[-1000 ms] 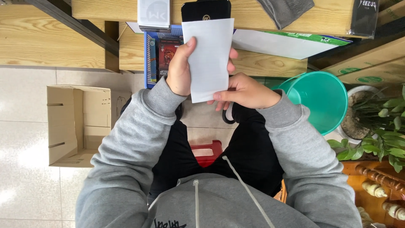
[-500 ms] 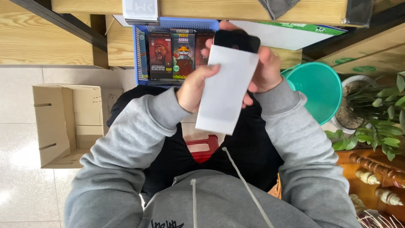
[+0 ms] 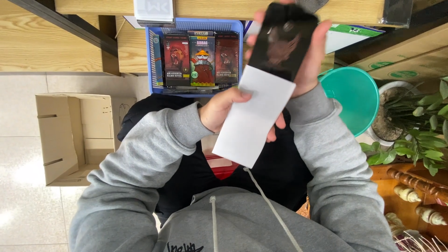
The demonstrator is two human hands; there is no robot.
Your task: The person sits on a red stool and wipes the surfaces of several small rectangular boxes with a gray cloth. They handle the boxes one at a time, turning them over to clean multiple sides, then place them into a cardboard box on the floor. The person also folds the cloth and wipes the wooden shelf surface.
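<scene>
Two hands on one item here. Biggest change since a second ago: the whole thing has swung from upright to tilted, and the dark phone-like slab (image 3: 283,41) now sticks well out of the white sleeve (image 3: 255,116) up top. Right hand (image 3: 310,56) is wrapped around the slab, left hand (image 3: 219,109) pinches the sleeve's edge. So it's sliding out, I'd say. Blue basket (image 3: 196,23) of boxes sits behind.

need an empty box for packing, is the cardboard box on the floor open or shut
Open: the cardboard box lies on its side on the floor, flaps spread, showing its bare inside walls. Its far corners are hidden.
</scene>
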